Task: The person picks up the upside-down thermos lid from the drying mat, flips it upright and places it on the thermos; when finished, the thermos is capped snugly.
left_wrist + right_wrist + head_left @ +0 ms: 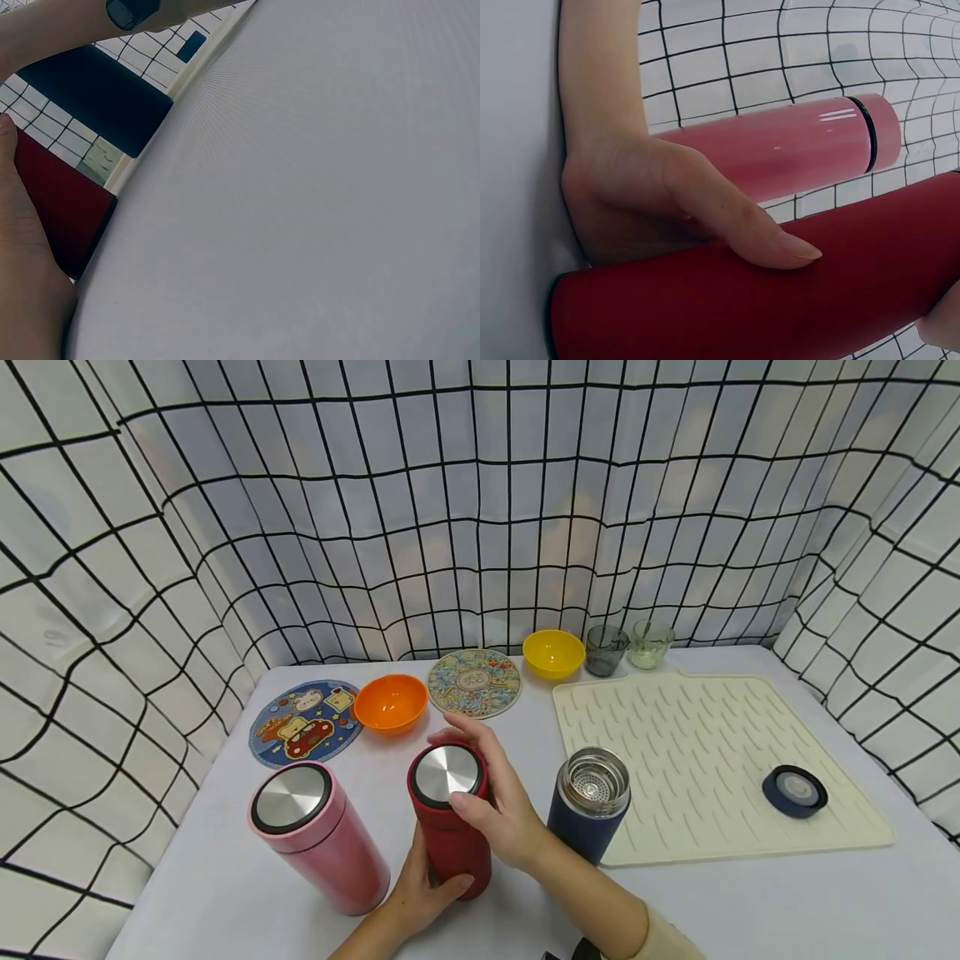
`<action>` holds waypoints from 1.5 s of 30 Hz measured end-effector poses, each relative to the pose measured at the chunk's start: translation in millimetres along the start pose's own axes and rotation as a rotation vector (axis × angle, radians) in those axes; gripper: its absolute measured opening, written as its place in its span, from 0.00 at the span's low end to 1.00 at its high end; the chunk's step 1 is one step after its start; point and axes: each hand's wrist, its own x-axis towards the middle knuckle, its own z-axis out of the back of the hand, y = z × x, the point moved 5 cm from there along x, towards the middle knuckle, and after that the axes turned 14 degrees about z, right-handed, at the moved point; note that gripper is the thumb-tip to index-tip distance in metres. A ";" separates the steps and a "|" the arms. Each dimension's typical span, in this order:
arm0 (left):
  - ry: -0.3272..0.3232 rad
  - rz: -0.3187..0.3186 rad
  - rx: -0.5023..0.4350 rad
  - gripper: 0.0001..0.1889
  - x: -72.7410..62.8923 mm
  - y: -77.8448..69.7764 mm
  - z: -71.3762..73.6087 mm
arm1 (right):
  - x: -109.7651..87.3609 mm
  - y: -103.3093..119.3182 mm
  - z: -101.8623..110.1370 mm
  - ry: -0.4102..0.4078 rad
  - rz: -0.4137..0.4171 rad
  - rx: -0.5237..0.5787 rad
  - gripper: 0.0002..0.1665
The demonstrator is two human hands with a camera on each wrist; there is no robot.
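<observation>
A red thermos (455,852) stands upright on the table at the middle front, its silver-topped lid (442,768) on it. My left hand (422,890) grips the lower body, with the thumb across the front, as the right wrist view also shows. My right hand (506,814) holds the lid from the right, thumb over its near rim and fingers reaching behind. To the left is a pink thermos (337,860) with its lid on. On the right stands a lidless blue thermos (585,827), a strainer visible in its mouth; a blue lid (795,791) lies on the cream mat (697,752).
Along the back are an orange bowl (392,703), a yellow bowl (553,654), a grey glass (604,652) and a green glass (650,645). A blue round placemat (281,727) and a patterned one (474,683) lie nearby. Black-gridded white cloth (450,510) surrounds the table.
</observation>
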 end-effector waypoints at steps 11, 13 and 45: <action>0.034 0.015 -0.007 0.41 0.2 1.0 -1.0 | -1.1 -1.3 2.3 -0.065 -0.103 0.043 0.37; 0.032 0.006 -0.007 0.41 0.4 0.8 -1.4 | -0.9 -1.4 1.6 -0.037 -0.083 0.049 0.38; 0.034 -0.025 0.013 0.41 -1.9 -0.7 -2.7 | -1.3 1.7 0.1 0.029 -0.013 0.016 0.36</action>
